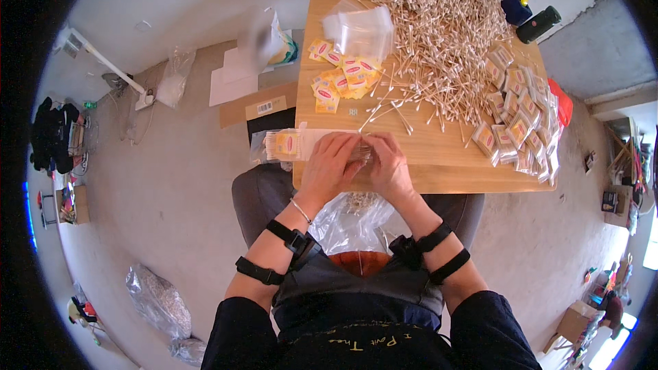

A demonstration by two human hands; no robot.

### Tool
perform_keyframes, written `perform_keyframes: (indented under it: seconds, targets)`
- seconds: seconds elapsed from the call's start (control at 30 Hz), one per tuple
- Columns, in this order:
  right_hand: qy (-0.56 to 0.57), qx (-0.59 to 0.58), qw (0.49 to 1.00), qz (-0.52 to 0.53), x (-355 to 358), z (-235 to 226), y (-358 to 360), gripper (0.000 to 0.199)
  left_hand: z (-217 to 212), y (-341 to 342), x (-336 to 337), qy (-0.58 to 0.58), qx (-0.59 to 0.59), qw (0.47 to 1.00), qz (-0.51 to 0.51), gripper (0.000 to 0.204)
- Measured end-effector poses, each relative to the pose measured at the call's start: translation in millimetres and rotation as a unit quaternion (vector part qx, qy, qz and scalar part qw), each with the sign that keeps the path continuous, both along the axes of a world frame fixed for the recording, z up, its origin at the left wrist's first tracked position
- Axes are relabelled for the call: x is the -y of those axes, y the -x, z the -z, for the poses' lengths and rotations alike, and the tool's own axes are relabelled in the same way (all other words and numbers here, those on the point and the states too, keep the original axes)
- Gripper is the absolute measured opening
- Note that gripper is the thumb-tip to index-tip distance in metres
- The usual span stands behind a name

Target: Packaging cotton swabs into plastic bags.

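At the near edge of the wooden table, my left hand (331, 163) and my right hand (389, 168) are closed around a small bundle of cotton swabs (364, 151). My fingers cover most of the bundle. Under my left hand lies a pale flat strip (310, 137). At its left end rests a clear bag of swabs with a yellow label (285, 142). Loose yellow labels (346, 79) lie beyond my left hand, with a stack of clear plastic bags (360, 31) behind them. A large heap of loose swabs (442, 27) spreads over the far side.
Filled swab packs (524, 120) are piled at the table's right, beside a red bag (561, 101). A dark cylinder (539, 25) stands at the far right corner. Cardboard (257, 106) is left of the table. Clear plastic (349, 223) lies across my lap.
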State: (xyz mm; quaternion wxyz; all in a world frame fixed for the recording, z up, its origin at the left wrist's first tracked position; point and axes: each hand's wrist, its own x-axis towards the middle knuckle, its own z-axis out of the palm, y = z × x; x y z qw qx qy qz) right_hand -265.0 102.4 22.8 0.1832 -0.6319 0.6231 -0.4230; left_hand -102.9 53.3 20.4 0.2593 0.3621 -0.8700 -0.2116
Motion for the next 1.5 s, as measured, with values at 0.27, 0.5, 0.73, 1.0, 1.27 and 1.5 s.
perform_keyframes:
  seconds: [0.27, 0.5, 0.73, 1.0, 1.27, 1.5]
  targets:
    - [0.037, -0.224, 0.974, 0.014, 52, 3, 43, 0.029, 4, 0, 2, 0.045, -0.008, 0.998, 0.040, 0.045]
    - [0.039, -0.244, 0.969, -0.005, 51, 9, 38, 0.018, 2, 3, -1, 0.017, -0.003, 1.000, 0.001, 0.055]
    - [0.076, -0.152, 0.985, 0.023, 19, 13, 13, 0.023, 4, 1, 0, 0.010, 0.010, 1.000, -0.010, 0.059]
    - [-0.040, -0.131, 0.980, 0.146, -3, -6, 34, 0.026, 0, 3, -1, 0.024, 0.052, 0.998, -0.004, 0.058]
    - [-0.086, -0.106, 0.974, 0.179, 11, 8, 49, 0.015, -1, 5, -1, 0.043, 0.093, 0.995, -0.003, 0.060]
    - [-0.067, -0.135, 0.977, 0.149, -7, -10, 32, 0.020, -4, 6, 0, 0.049, 0.097, 0.994, -0.008, 0.059]
